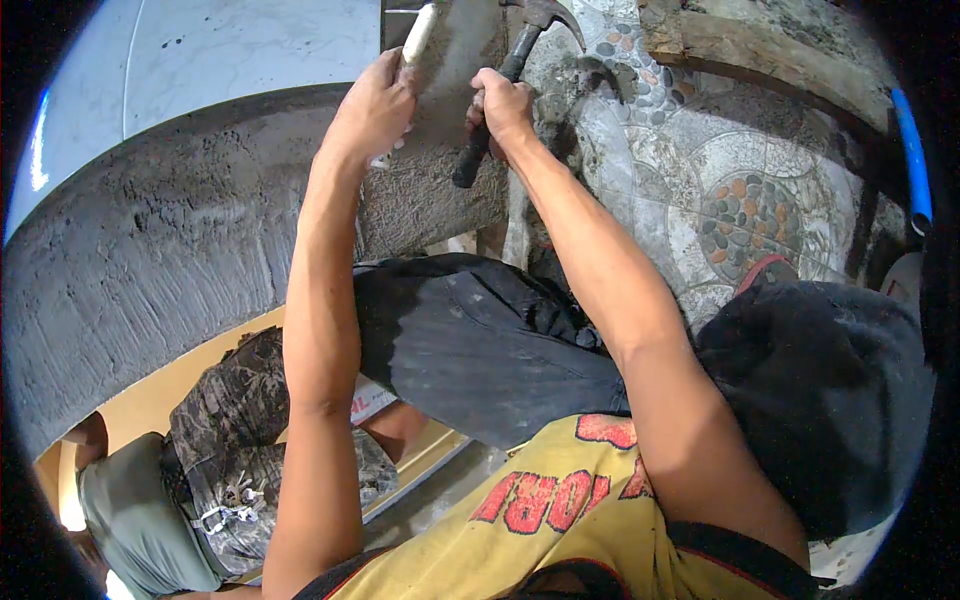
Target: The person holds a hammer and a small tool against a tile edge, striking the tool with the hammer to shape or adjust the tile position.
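My right hand (500, 108) is closed around the black grip of a claw hammer (518, 52). The hammer's dark metal head is at the top edge, its claw curving to the right, and the butt of the handle points down toward me. To its left, my left hand (376, 105) is wrapped around a whitish rod-shaped tool (419, 36). The tool's upper part sticks out past the fingers, and a small pale bit shows below the palm; its kind cannot be made out. Both hands are above a rough grey cement surface (435, 190), and the hammer is apart from the pale tool.
Glossy pale tiles (240, 60) lie at the upper left, edged by a curved band of combed mortar (150, 240). On the right are a pebble-patterned floor (750, 220), a wooden plank (770, 50) and a blue pipe (912, 160). Another person (230, 450) is at the lower left.
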`<state>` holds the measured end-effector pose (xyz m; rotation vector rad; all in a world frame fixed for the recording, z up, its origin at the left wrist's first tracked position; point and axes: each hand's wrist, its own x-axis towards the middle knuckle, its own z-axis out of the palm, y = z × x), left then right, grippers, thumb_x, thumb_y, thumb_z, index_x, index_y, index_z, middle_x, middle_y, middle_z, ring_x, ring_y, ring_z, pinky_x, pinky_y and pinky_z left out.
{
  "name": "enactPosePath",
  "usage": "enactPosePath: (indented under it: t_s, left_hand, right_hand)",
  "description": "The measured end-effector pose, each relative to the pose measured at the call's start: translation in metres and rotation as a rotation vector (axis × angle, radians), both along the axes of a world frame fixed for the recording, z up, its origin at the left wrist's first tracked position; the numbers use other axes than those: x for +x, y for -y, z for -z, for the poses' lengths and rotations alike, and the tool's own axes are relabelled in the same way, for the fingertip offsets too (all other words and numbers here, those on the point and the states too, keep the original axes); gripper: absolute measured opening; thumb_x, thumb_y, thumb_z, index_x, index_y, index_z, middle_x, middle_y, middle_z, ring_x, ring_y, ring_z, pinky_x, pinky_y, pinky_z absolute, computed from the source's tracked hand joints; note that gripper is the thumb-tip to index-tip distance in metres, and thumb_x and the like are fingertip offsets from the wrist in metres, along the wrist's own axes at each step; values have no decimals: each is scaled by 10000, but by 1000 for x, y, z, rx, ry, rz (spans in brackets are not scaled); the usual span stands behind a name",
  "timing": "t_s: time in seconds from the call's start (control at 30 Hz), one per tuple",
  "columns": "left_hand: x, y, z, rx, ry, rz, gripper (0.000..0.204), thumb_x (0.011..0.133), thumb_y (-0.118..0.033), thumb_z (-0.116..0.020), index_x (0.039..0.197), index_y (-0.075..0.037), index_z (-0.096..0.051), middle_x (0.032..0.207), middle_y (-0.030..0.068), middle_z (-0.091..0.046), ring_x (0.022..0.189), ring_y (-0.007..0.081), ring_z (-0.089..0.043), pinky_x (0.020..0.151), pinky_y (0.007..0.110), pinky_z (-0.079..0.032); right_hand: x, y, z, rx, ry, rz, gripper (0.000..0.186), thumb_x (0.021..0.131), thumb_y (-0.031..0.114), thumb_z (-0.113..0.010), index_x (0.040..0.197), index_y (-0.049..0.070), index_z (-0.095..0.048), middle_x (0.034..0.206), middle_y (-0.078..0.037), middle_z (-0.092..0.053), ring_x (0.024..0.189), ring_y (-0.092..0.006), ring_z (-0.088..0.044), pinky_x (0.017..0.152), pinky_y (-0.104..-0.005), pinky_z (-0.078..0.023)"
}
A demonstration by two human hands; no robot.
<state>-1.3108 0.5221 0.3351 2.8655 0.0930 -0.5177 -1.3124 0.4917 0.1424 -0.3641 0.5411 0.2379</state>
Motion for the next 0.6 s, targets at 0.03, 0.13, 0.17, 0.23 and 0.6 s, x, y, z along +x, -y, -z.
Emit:
enactPosePath:
  t_s: [0.03,0.13,0.17,0.23,0.6]
  left_hand:
    - [1,-2,0,0,-3,0,398,1038,-302,-439,1337,-42,-484,686,18,-498,548,111,-464,462,291,-408]
    - [8,-12,1,44,-21,15,414,1037,-299,-437,1355,-38,-476,715,32,-524,559,122,-485,464,294,-420]
    - [9,-14,4,72,10,57,416,1036,-297,-436,1359,-36,-476,731,39,-536,565,130,-495,465,298,-428]
    - [15,-31,11,102,43,102,419,1036,-294,-435,1362,-35,-475,747,46,-548,570,137,-505,465,303,-436]
    - [11,-20,6,64,-1,107,427,1032,-291,-440,1347,-3,-468,753,52,-547,579,137,-510,485,325,-460]
  right_hand:
    - [-1,-1,-1,7,0,12,218,769,188,-627,637,79,-491,521,-27,-426,410,-189,-455,424,-386,-414]
    - [-5,0,-6,21,-12,6,225,764,186,-629,623,91,-482,512,-27,-424,410,-185,-447,425,-377,-402]
    - [-4,-1,-6,21,-14,6,225,764,186,-629,623,91,-482,512,-27,-424,410,-185,-447,425,-377,-402]
    - [-1,-4,-4,10,-7,-22,225,766,187,-637,633,91,-483,511,-27,-428,415,-183,-448,430,-372,-401]
    - [-9,-10,-13,166,37,-24,202,810,190,-613,687,75,-501,526,-23,-410,420,-183,-439,425,-384,-419]
